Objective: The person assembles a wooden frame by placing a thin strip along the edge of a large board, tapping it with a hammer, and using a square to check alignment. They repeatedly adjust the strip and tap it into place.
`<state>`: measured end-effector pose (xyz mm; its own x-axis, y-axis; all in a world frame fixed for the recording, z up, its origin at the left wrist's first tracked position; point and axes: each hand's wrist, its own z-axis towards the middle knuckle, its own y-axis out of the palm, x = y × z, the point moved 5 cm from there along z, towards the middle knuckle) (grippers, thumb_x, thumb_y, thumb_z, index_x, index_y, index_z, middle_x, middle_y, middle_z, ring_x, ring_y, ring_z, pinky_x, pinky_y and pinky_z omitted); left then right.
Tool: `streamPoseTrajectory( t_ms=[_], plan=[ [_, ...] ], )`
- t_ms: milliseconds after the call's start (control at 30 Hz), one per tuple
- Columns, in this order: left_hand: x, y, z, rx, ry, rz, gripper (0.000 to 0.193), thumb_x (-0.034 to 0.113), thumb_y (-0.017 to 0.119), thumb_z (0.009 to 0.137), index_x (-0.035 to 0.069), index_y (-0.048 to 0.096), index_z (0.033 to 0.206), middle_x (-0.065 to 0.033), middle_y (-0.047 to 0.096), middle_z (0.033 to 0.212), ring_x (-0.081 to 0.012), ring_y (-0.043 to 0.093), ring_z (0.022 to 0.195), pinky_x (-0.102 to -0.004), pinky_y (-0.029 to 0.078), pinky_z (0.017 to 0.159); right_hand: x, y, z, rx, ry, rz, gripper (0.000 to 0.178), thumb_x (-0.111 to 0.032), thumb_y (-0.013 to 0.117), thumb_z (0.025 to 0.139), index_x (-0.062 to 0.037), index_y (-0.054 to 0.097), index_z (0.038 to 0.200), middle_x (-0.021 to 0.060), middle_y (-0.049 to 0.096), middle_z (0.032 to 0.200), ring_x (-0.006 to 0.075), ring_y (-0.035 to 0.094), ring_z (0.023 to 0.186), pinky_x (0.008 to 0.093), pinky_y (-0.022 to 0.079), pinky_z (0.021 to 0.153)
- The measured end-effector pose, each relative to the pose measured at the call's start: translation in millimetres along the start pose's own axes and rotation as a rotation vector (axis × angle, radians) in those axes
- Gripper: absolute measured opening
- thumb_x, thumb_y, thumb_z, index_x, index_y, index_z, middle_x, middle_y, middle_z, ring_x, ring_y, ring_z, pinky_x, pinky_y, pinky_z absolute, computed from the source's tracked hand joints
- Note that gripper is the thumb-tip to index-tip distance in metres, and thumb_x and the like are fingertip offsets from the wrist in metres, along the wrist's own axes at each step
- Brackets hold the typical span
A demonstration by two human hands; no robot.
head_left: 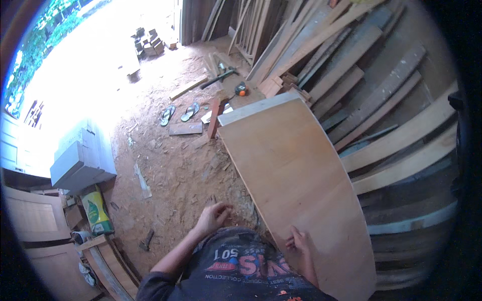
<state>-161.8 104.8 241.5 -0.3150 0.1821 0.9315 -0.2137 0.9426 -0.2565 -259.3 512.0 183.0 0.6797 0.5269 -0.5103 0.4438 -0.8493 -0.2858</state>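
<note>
A large light-brown wooden panel [296, 160] stretches away from me on my right, with a pale strip of wood [258, 109] along its far end. Over the panel's near part is my right hand [299, 242], its index finger stretched out and the other fingers partly curled. I see nothing in that hand; whether it touches the panel I cannot tell. My left hand [215, 216] hangs beside the panel's left edge, above the dusty ground. Its fingers bend loosely, apart from the thumb, and no object shows between them.
Boards [346, 75] lean along the right wall. Sandals [190, 112], a tape measure [242, 89] and a hammer [217, 79] lie ahead on the ground. At left stand a grey block-like stack [83, 158], a yellow-green bag [96, 210] and wooden doors [37, 215]. A small dark tool [146, 240] lies nearby.
</note>
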Motion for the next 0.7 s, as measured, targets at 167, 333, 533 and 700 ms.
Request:
streamPoseTrajectory(
  t_ms=[167, 333, 533, 700],
  plan=[
    [-17.6, -76.2, 72.9, 0.146, -0.02, 0.012, 0.024, 0.02, 0.063, 0.096, 0.003, 0.07, 0.112, -0.0144, 0.074, 0.087, -0.0221, 0.073, 0.082, -0.034, 0.056, 0.075, 1.2, -4.0, -4.7, 0.091, 0.173, 0.022, 0.064, -0.059, 0.06, 0.094, 0.0024, 0.066, 0.077, 0.0147, 0.066, 0.06, 0.0227, 0.062, 0.045, 0.0331, 0.051, 0.044],
    [-49.2, -89.4, 95.5, 0.16, -0.129, -0.108, 0.025, 0.021, 0.063, 0.097, 0.002, 0.069, 0.112, -0.0116, 0.074, 0.087, -0.0178, 0.072, 0.082, -0.0324, 0.055, 0.075, -2.7, -6.0, -3.1, 0.093, 0.116, 0.077, 0.057, -0.054, 0.062, 0.094, 0.0018, 0.065, 0.082, 0.0149, 0.066, 0.062, 0.0241, 0.062, 0.047, 0.0358, 0.052, 0.044],
    [-73.6, -53.7, 86.0, 0.072, -0.296, -0.054, 0.026, 0.02, 0.063, 0.098, 0.0, 0.07, 0.112, -0.0096, 0.075, 0.094, -0.0158, 0.07, 0.087, -0.0314, 0.055, 0.078, 8.7, -12.4, 5.3, 0.111, 0.164, 0.132, 0.045, -0.045, 0.064, 0.095, 0.0006, 0.063, 0.094, 0.0168, 0.069, 0.074, 0.0258, 0.065, 0.051, 0.0382, 0.053, 0.046],
    [-54.2, -20.2, 103.6, -0.095, -0.301, -0.117, 0.024, 0.02, 0.064, 0.099, 0.0, 0.07, 0.111, -0.0076, 0.074, 0.095, -0.0137, 0.067, 0.089, -0.0302, 0.054, 0.082, 7.0, -9.9, 1.3, 0.062, 0.135, 0.141, 0.043, -0.04, 0.065, 0.095, 0.0023, 0.065, 0.097, 0.0186, 0.071, 0.078, 0.0279, 0.069, 0.058, 0.0374, 0.056, 0.051]
  ],
)
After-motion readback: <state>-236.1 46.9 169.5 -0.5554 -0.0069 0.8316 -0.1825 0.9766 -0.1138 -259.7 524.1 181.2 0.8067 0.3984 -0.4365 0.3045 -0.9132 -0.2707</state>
